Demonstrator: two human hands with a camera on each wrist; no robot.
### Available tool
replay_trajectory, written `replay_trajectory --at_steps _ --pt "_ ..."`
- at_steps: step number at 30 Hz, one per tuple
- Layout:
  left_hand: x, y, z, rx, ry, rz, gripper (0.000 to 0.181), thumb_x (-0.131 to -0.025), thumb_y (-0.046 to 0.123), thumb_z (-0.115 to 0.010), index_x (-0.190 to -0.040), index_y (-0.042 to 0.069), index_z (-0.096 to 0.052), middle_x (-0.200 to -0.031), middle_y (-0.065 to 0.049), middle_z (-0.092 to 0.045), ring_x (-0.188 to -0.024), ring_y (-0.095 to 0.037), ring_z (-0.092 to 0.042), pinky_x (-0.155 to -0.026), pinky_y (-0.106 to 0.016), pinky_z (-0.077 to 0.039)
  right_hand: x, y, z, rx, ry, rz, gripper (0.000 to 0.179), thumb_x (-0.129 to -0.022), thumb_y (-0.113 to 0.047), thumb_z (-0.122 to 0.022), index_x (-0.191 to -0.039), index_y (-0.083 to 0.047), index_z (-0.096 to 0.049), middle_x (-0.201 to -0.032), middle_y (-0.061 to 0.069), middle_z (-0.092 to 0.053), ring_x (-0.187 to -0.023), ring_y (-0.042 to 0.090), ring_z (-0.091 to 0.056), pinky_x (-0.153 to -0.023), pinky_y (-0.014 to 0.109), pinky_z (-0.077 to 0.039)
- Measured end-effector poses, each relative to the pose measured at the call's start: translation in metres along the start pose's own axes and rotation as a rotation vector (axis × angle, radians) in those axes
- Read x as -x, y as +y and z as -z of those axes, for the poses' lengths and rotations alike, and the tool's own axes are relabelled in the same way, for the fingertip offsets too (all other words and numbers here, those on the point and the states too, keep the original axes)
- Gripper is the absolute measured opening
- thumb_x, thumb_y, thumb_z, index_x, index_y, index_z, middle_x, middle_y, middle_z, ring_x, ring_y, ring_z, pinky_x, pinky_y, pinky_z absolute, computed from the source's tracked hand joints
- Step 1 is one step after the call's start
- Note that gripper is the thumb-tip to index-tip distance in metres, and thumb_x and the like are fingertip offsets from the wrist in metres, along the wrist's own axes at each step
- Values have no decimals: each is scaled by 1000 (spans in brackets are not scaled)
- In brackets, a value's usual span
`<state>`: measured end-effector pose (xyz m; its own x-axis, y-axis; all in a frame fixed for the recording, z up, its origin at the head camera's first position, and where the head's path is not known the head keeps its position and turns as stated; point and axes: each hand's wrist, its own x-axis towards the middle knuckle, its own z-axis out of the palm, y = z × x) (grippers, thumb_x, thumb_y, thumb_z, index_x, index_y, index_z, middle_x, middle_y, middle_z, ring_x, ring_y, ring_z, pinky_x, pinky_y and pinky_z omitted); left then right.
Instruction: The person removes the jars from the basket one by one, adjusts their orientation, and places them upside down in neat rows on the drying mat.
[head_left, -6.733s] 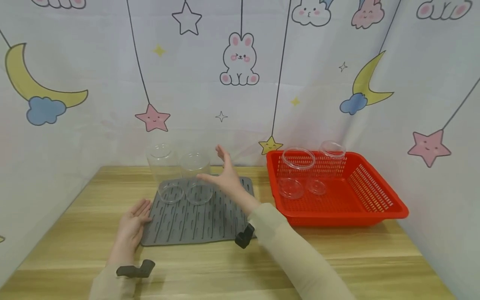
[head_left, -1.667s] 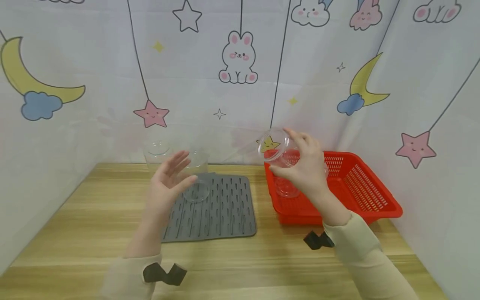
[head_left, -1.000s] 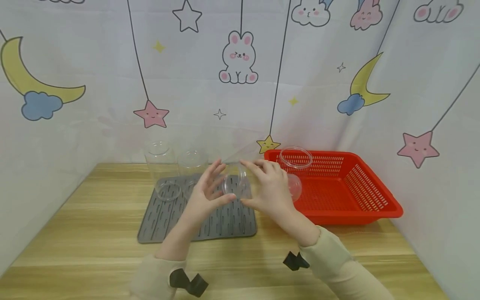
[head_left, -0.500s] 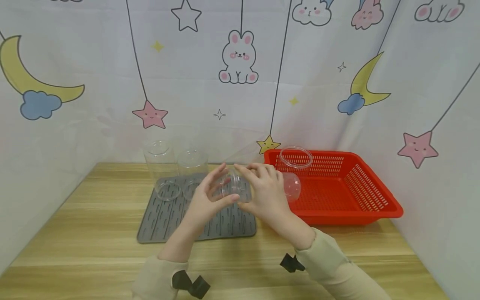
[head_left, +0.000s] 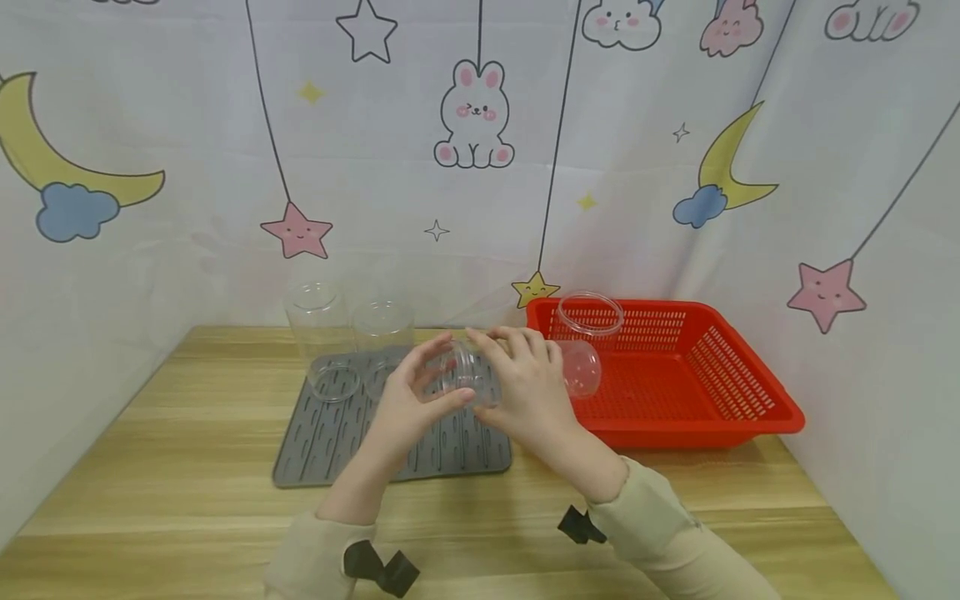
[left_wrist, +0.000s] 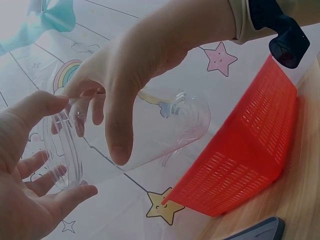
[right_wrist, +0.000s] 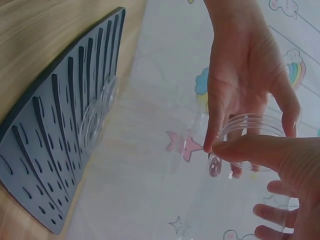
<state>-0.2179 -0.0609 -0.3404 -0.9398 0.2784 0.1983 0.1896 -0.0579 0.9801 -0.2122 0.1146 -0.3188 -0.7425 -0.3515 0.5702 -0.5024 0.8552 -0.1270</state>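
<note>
A clear plastic jar (head_left: 581, 368) is held on its side in the air, its ringed rim end to the left and its base to the right over the basket. My left hand (head_left: 401, 408) grips the rim end, the thumb and fingers curled round it in the left wrist view. My right hand (head_left: 534, 392) holds the jar's body from above; in the left wrist view its thumb lies along the clear wall (left_wrist: 165, 140). Two more clear jars, a taller one (head_left: 315, 321) and a shorter one (head_left: 384, 329), stand on the grey drying mat (head_left: 465, 450).
To the right sits a red plastic basket (head_left: 675, 435) with perforated walls. Inside it, at the back left, stands another clear jar (head_left: 591, 331), partly hidden by the held one. A patterned curtain (head_left: 420, 183) hangs behind the wooden table (head_left: 225, 533).
My right hand has taken a jar from the basket and brought it left, tipped sideways. My left hand left the mat's edge and took the rim end. Over the last half second, both hands barely moved.
</note>
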Motion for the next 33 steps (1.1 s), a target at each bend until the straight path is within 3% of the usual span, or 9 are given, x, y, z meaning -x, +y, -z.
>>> replay_trajectory --at_steps 6,12,16,18,22,25,28,33 --pt "1 -1 0 -22 10 4 71 -88 5 -70 -149 15 -35 -154 -5 -35 -142 -30 -38 -108 -45 -46 2 0 2 4 15 23 93 -59 -29 -95 -140 -18 -51 -131 9 -55 -124 31 -44 -101 55 -39" --pt "3 -1 1 -35 26 4 71 -89 7 -70 -150 15 -34 -153 -5 -36 -141 -30 -39 -109 -51 -43 5 2 7 -47 46 25 94 -59 -34 -94 -139 -16 -51 -134 9 -54 -136 34 -38 -110 68 -30" --pt "4 0 3 -36 52 1 71 -89 6 -69 -150 14 -33 -153 -5 -37 -140 -30 -41 -109 -48 -43 8 9 10 -157 191 42 89 -63 -40 -91 -137 -10 -53 -135 13 -55 -135 36 -40 -112 69 -27" --pt "4 1 4 -29 68 2 71 -89 4 -68 -150 13 -33 -153 -6 -37 -140 -30 -41 -107 -45 -46 8 15 10 -234 292 30 82 -71 -48 -84 -135 -6 -53 -135 15 -56 -135 37 -41 -114 66 -27" --pt "4 4 5 1 97 8 72 -88 2 -67 -150 11 -32 -156 -8 -33 -141 -31 -39 -107 -42 -46 9 27 11 -426 485 -86 74 -84 -56 -69 -135 -5 -53 -136 17 -55 -137 35 -39 -114 62 -28" --pt "5 6 6 12 119 7 72 -88 3 -67 -151 12 -32 -157 -7 -31 -142 -31 -37 -111 -44 -42 9 34 10 -581 554 -212 66 -85 -42 -71 -137 -6 -50 -139 13 -52 -136 28 -39 -111 61 -35" --pt "5 5 7 26 141 -7 72 -89 3 -67 -151 12 -31 -156 -6 -31 -142 -31 -37 -113 -46 -39 9 40 8 -745 531 -359 70 -83 -25 -73 -144 -10 -42 -147 5 -44 -136 18 -36 -109 55 -43" --pt "4 3 7 70 183 -37 69 -90 2 -64 -150 11 -32 -153 -6 -35 -140 -30 -39 -113 -47 -40 10 45 1 -1072 474 -563 79 -88 -18 -67 -153 -17 -22 -158 -3 -27 -145 15 -24 -117 47 -35"
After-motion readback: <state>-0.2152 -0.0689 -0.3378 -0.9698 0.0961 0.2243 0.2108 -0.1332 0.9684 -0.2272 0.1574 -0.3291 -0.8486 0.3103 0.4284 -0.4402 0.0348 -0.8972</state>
